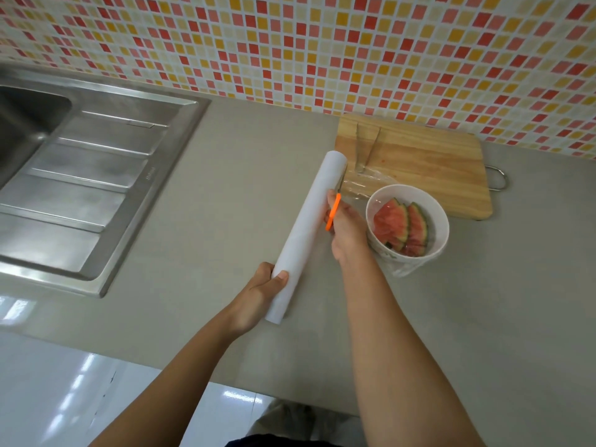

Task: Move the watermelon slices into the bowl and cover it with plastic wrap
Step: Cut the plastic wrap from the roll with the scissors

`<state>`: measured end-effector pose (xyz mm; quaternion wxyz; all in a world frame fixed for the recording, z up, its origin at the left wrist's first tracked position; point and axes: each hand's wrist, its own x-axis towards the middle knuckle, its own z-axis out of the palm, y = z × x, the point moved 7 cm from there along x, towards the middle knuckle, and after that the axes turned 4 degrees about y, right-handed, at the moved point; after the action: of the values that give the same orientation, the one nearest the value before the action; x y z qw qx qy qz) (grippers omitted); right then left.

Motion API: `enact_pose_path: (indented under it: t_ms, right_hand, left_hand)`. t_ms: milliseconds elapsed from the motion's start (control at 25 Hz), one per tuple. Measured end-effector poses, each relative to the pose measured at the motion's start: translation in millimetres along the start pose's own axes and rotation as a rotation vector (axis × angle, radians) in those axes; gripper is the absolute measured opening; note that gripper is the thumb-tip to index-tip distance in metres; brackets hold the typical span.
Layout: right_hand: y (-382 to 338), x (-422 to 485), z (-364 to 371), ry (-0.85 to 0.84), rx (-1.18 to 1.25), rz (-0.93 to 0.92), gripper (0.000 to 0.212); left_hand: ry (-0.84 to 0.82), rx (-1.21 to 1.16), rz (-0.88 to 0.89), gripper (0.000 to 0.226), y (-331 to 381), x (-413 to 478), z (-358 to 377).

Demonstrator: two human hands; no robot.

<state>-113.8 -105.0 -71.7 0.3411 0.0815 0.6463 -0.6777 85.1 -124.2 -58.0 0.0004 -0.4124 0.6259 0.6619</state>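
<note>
A white bowl (407,191) stands on the grey counter with several watermelon slices (400,225) inside, and clear plastic wrap (364,185) lies stretched over it toward the roll. My left hand (263,293) grips the near end of the long white wrap roll (306,233). My right hand (346,227) holds an orange-handled cutter (333,211), its blade against the film beside the roll, just left of the bowl.
A wooden cutting board (429,162) lies behind the bowl with metal tongs (364,148) on it. A steel sink with drainboard (84,175) fills the left side. The tiled wall runs along the back; the counter's front edge is near me.
</note>
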Motion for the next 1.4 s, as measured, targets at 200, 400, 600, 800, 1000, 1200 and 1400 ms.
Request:
enact_pose_path:
  t_ms: [200,400,600,800,1000,1200,1400]
  right_hand:
    - [-6,3,11,-0.025,0.056,0.001,0.016]
    - [-13,10,15,0.007,0.089,-0.004,0.019]
    - [-25,11,16,0.049,0.005,-0.097,0.026]
    - [4,-25,6,0.071,-0.308,-0.16,0.008]
    - [34,-55,-16,0.001,-0.349,-0.183,0.007]
    - [31,-58,-5,-0.051,-0.309,-0.152,0.022]
    - [1,-33,14,-0.077,-0.252,-0.124,0.022]
  left_hand:
    - [-0.001,0.003,-0.008,0.023,-5,-7,-15]
    - [0.003,0.019,-0.002,0.031,-5,-15,-29]
    - [0.054,0.037,-0.011,0.037,-18,-26,-51]
    - [0.057,-0.04,0.036,0.033,-10,-25,-50]
    - [0.071,-0.088,0.074,0.031,2,-19,-61]
    - [0.081,-0.086,0.101,0.032,4,-14,-62]
    - [0.079,-0.054,0.065,0.044,-8,0,-72]
